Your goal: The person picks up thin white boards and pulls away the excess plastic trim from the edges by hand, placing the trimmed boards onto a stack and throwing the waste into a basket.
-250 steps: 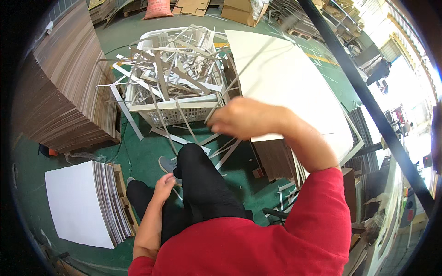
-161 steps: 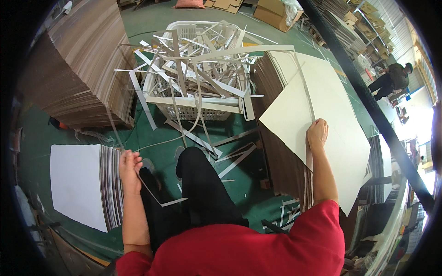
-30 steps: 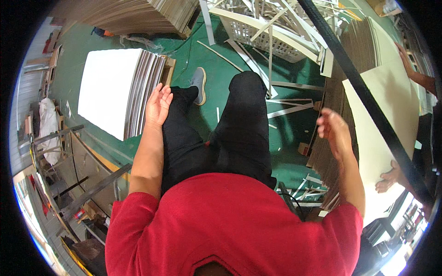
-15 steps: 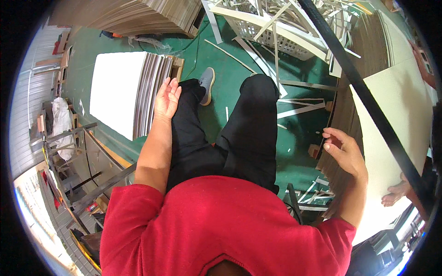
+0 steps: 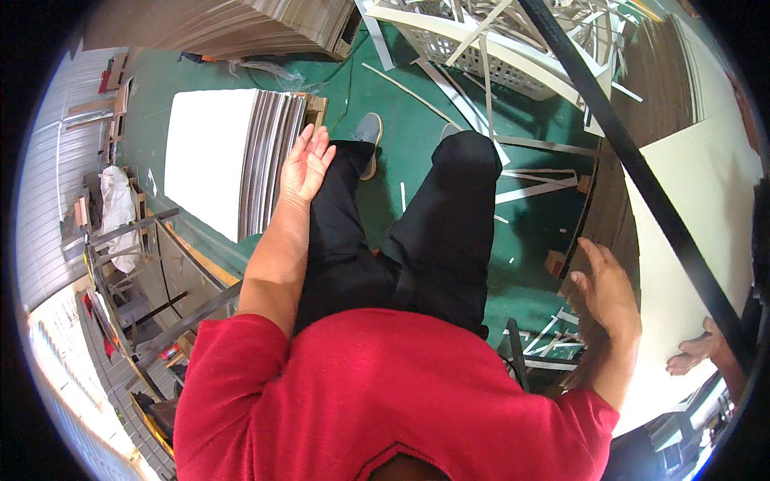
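Note:
My left hand (image 5: 306,167) lies palm up by my left knee, fingers stretched out and holding nothing. Close beside it stands a stack of white-topped boards (image 5: 210,160), its layered edges facing the hand. On the other side, my right hand (image 5: 608,287) hovers at the edge of a tall stack of brown board (image 5: 613,210), fingers extended and thumb apart, with nothing in it. I cannot tell whether it touches the stack. A large pale sheet (image 5: 682,200) covers the stack's top.
Another person's hand (image 5: 696,349) is over the pale sheet at the right. A black bar (image 5: 634,160) crosses diagonally above it. A white basket (image 5: 513,74) overflows with offcut strips; more strips (image 5: 536,189) litter the green floor. A metal frame (image 5: 180,297) stands left; brown boards (image 5: 233,32) are piled far left.
My right hand has straightened its curled fingers and turned slightly. The other person's hand has shifted and its fingers have spread. My left hand stays by the knee; the whole view has shifted slightly.

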Available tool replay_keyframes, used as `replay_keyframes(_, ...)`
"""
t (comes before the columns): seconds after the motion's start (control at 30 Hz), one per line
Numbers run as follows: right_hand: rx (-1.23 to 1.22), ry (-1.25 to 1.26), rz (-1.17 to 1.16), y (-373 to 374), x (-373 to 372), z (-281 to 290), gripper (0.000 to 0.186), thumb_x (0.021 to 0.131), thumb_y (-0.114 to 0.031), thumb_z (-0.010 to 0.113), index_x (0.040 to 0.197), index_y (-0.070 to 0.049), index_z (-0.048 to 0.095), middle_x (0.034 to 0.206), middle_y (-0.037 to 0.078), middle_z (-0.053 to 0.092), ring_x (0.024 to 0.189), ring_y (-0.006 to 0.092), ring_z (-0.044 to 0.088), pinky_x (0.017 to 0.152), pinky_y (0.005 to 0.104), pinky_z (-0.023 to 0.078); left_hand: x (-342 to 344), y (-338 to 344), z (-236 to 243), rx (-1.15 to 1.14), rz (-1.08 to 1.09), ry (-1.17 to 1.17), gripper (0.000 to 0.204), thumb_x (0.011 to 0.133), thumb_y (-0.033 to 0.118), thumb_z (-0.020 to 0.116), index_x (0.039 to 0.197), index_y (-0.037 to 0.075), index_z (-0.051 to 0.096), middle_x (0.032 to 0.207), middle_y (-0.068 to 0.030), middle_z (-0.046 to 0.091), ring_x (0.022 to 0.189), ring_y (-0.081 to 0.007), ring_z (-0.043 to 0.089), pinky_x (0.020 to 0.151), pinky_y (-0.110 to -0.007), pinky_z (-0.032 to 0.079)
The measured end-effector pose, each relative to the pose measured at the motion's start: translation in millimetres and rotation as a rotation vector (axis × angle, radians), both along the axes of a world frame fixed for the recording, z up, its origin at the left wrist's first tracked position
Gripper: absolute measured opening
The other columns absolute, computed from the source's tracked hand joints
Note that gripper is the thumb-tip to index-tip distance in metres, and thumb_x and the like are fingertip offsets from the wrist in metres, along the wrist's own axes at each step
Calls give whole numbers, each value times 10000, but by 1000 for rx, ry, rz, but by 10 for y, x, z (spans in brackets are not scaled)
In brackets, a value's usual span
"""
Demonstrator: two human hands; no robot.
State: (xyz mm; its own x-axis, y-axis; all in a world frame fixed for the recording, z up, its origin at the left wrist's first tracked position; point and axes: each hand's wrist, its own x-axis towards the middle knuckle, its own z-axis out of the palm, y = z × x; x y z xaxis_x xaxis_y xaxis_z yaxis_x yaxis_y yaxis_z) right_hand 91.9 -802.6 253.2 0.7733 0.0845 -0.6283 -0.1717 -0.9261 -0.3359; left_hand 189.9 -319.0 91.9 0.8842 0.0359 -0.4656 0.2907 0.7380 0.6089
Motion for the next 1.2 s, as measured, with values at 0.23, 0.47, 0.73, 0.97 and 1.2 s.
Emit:
replay_keyframes(0.23,25,-121,52,-31,-19,-92,451,765,-47,564,1195,-46,425,1159,190,471,1024,364,481,861,387,400,-44,-211,-236,-36,-261,33,357,851,230,510,1144,30,470,1121,-126,537,1005,-222,535,857,-405,436)
replay_keyframes(0.47,-54,-54,46,52,3,-79,457,767,-22,547,1205,-41,416,1195,186,456,1074,359,458,901,381,379,-54,-726,-156,114,-484,124,407,856,250,511,1201,53,425,1143,-101,511,1027,-209,506,825,-355,424)
replay_keyframes(0.73,-24,-49,32,55,2,-97,455,769,-16,550,1205,-49,421,1195,180,462,1089,351,455,910,388,380,-75,-683,-210,129,-494,146,421,858,250,507,1219,56,408,1146,-102,503,1030,-207,500,828,-353,422)
replay_keyframes(0.97,-77,-53,51,59,1,-80,438,786,-49,549,1206,-59,424,1200,177,458,1087,349,458,906,389,386,-75,-637,-194,120,-471,130,420,858,244,506,1223,63,404,1146,-94,506,1010,-196,512,810,-346,429)
replay_keyframes(1.2,-55,-19,27,41,-9,-66,437,787,-38,538,1207,-59,421,1202,170,456,1078,351,460,908,381,383,-65,-590,-207,113,-473,130,414,859,228,504,1226,67,401,1154,-90,503,1016,-196,506,815,-344,424)
